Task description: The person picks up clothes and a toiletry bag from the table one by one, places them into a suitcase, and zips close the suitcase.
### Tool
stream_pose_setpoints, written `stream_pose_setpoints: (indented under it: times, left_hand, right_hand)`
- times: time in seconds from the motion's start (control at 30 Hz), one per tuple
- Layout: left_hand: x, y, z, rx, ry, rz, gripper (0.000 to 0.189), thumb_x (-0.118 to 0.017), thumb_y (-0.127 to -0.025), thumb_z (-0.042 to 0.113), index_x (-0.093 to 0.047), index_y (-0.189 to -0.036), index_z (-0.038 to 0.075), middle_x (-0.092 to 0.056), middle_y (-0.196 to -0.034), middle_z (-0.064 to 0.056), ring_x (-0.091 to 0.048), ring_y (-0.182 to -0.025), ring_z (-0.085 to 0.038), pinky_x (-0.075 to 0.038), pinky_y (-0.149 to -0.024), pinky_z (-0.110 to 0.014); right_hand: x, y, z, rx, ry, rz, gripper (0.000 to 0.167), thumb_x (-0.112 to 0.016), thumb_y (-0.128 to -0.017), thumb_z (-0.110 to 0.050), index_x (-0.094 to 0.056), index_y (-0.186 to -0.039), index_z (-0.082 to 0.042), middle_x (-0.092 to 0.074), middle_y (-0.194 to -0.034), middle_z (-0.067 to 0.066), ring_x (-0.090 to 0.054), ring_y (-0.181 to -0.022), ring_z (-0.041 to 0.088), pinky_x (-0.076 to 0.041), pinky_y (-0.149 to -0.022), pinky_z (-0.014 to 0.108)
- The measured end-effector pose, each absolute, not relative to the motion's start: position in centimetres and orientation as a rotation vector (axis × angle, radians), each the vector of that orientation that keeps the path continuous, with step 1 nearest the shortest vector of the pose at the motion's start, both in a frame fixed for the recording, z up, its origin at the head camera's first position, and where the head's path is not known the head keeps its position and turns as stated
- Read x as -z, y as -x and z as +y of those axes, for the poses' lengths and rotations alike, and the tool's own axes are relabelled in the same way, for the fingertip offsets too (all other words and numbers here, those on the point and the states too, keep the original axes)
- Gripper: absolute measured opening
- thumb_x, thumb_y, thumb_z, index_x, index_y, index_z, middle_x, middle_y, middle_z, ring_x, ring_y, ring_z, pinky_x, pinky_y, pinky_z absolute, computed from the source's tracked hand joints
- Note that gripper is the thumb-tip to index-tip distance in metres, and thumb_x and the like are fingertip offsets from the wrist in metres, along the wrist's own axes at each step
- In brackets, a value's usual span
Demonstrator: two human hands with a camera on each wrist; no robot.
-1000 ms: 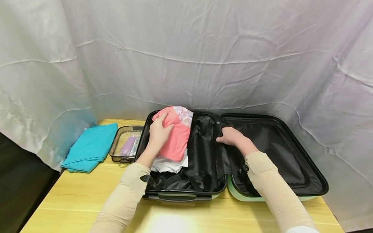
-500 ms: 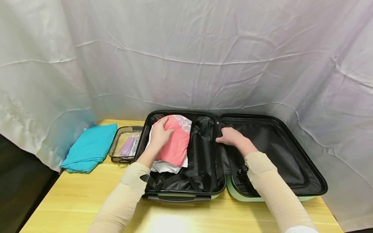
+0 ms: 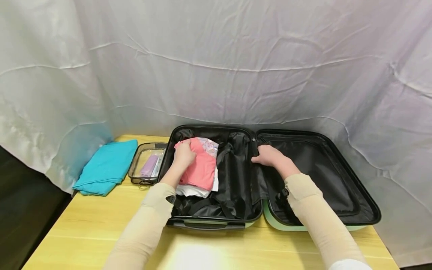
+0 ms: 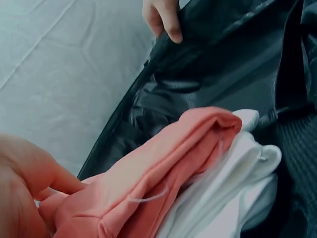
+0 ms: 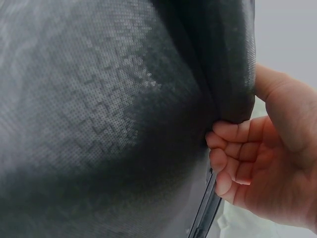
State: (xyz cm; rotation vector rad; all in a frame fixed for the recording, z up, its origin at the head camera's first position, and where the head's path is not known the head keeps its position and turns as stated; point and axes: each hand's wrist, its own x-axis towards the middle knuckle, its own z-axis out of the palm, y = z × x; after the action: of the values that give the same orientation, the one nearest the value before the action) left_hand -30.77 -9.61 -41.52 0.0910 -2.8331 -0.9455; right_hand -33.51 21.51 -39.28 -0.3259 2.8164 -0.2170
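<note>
A folded coral garment (image 3: 200,168) with a floral patch lies on a folded white cloth (image 4: 233,183) in the left half of an open suitcase (image 3: 216,224). My left hand (image 3: 184,155) grips the coral garment at its far left corner; in the left wrist view its fingers (image 4: 59,178) pinch the fabric edge. My right hand (image 3: 269,156) is at the hinge between the suitcase halves. In the right wrist view, curled fingers and thumb pinch the edge of a black mesh lining flap (image 5: 99,89).
Left of the suitcase stands a clear case (image 3: 132,176) with a black rim, holding a lilac item (image 3: 149,165) and a small packet. Farther left lies a folded turquoise cloth (image 3: 106,167). A grey curtain (image 3: 216,63) hangs behind the wooden table (image 3: 101,232).
The coral garment has come down and nearer, from over the suitcase's back rim onto the white cloth, with my left hand on it. My right hand stays at the hinge.
</note>
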Motion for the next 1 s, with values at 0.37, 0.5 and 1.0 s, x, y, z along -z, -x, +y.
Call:
stream_pose_setpoints:
  times: [0.37, 0.5, 1.0]
  left_hand:
    - [42.5, 30.9, -9.0, 0.421, 0.021, -2.929, 0.052, -0.061, -0.087, 0.016, -0.052, -0.138, 0.01, -0.02, -0.159, -0.018, -0.008, -0.149, -0.039, -0.02, -0.113, -0.066]
    - [42.9, 30.7, -8.6, 0.143, 0.316, -2.983, 0.05, -0.054, -0.095, 0.024, -0.049, -0.143, 0.012, -0.019, -0.162, -0.018, -0.003, -0.153, -0.035, -0.006, -0.117, -0.067]
    - [44.2, 31.1, -9.4, 0.27, 0.238, -3.447, 0.092, -0.043, -0.087, 0.075, -0.004, -0.158, 0.03, 0.014, -0.164, -0.016, 0.013, -0.151, -0.039, 0.001, -0.119, -0.063]
  right_hand:
    - [39.5, 33.8, 21.7, 0.206, 0.334, 2.804, 0.062, -0.055, -0.095, -0.036, -0.048, -0.134, 0.011, -0.053, -0.134, 0.031, -0.059, -0.111, 0.038, -0.049, -0.091, 0.051]
    - [39.5, 33.6, 21.5, 0.214, 0.328, 2.802, 0.062, -0.055, -0.095, -0.036, -0.048, -0.134, 0.011, -0.053, -0.134, 0.031, -0.059, -0.112, 0.038, -0.049, -0.092, 0.052]
    - [39.4, 33.5, 21.5, 0.216, 0.319, 2.809, 0.06, -0.056, -0.094, -0.036, -0.05, -0.132, 0.01, -0.056, -0.131, 0.03, -0.06, -0.105, 0.035, -0.049, -0.089, 0.05]
